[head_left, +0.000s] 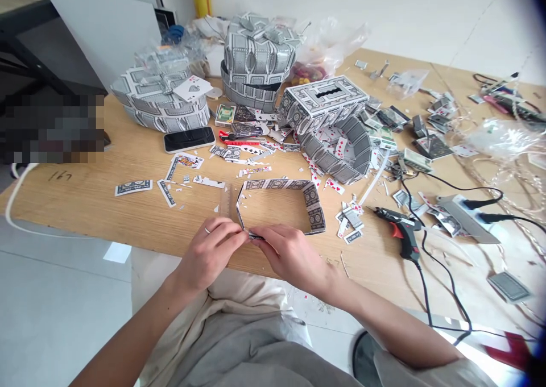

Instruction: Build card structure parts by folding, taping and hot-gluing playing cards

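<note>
A rectangular frame of folded playing cards (315, 208) stands on the wooden table near its front edge. My left hand (211, 248), with a ring on one finger, pinches the frame's near left corner. Right beside it, my right hand (292, 253) has its fingers closed on the near side of the same frame. The fingertips of both hands almost meet, and they cover part of that side. A clear ruler-like strip (226, 200) lies just left of the frame.
A glue gun (401, 231) with a cord and a power strip (469, 219) lie at the right. Behind are a phone (189, 140), a red cutter (239, 139), woven card baskets (256, 51) and a card box (324, 100). Card scraps (352, 222) are scattered around.
</note>
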`<action>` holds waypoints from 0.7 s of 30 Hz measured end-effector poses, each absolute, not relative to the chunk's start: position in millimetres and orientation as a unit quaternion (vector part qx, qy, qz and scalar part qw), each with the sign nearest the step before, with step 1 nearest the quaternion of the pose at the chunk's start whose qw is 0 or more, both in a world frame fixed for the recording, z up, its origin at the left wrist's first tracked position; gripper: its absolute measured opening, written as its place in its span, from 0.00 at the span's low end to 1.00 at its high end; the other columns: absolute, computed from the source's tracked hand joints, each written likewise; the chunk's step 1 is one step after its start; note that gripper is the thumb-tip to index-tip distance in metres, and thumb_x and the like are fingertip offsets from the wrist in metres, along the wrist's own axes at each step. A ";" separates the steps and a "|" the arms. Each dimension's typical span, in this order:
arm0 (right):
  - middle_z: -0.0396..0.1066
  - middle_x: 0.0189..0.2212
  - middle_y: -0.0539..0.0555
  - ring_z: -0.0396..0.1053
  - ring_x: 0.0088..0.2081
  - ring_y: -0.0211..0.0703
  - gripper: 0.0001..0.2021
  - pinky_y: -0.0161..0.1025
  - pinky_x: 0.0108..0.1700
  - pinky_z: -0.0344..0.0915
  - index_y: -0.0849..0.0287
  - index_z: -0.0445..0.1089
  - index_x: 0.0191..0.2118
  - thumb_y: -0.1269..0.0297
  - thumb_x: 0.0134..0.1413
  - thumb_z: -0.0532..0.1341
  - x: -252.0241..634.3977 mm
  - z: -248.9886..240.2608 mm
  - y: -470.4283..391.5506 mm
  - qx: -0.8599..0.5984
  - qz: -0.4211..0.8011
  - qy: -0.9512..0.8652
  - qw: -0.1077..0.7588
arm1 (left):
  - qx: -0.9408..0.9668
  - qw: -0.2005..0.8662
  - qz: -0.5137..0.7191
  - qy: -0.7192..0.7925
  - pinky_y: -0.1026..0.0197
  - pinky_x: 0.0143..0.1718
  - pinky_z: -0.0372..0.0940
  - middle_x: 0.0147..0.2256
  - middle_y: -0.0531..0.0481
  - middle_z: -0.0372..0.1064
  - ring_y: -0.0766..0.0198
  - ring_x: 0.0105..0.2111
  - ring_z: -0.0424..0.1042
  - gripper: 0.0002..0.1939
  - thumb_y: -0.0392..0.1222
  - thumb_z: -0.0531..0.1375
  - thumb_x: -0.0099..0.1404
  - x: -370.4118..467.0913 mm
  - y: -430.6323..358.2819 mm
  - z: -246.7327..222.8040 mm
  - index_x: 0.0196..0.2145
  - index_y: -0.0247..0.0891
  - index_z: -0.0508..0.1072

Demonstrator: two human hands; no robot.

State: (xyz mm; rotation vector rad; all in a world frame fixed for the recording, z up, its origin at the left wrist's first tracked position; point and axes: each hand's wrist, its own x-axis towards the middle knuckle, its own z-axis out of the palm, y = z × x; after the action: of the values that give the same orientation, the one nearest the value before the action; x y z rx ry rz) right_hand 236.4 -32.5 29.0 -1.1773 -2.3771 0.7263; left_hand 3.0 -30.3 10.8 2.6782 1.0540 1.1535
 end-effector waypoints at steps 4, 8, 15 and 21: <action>0.84 0.41 0.59 0.83 0.41 0.53 0.09 0.43 0.43 0.73 0.61 0.77 0.52 0.70 0.77 0.59 236.3 28.3 -33.8 -0.425 0.267 -0.838 0.212 | 0.878 0.021 0.345 0.332 0.53 0.55 0.72 0.47 0.44 0.81 0.55 0.51 0.78 0.07 0.29 0.63 0.75 0.9 -22.5 18.5 0.47 0.37 0.79; 0.84 0.41 0.59 0.83 0.40 0.53 0.09 0.43 0.42 0.72 0.61 0.78 0.53 0.70 0.76 0.60 236.2 27.0 -34.1 -0.427 0.276 -0.832 0.224 | 0.896 0.057 0.328 0.295 0.50 0.66 0.68 0.52 0.45 0.82 0.54 0.62 0.76 0.09 0.27 0.60 0.77 -1.8 -16.1 18.8 0.49 0.37 0.78; 0.85 0.43 0.58 0.83 0.42 0.52 0.10 0.42 0.44 0.72 0.60 0.79 0.54 0.71 0.76 0.60 237.8 28.5 -32.4 -0.431 0.289 -0.827 0.217 | 0.912 0.067 0.306 0.265 0.49 0.64 0.71 0.47 0.44 0.82 0.55 0.54 0.79 0.08 0.27 0.60 0.76 -3.2 -7.4 22.2 0.48 0.35 0.77; 0.85 0.41 0.55 0.84 0.40 0.52 0.09 0.42 0.41 0.72 0.57 0.78 0.53 0.69 0.75 0.61 238.6 35.4 -33.6 -0.467 0.311 -0.799 0.215 | 0.899 0.103 0.313 0.288 0.51 0.59 0.73 0.45 0.45 0.80 0.55 0.54 0.77 0.08 0.28 0.62 0.76 1.9 -9.3 28.6 0.49 0.37 0.76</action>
State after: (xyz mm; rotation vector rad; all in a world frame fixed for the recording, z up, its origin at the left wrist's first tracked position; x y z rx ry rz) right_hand 238.6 -33.6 35.4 -1.2956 -2.2161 0.8633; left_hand 1.9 -9.3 28.6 2.6527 0.8489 0.9235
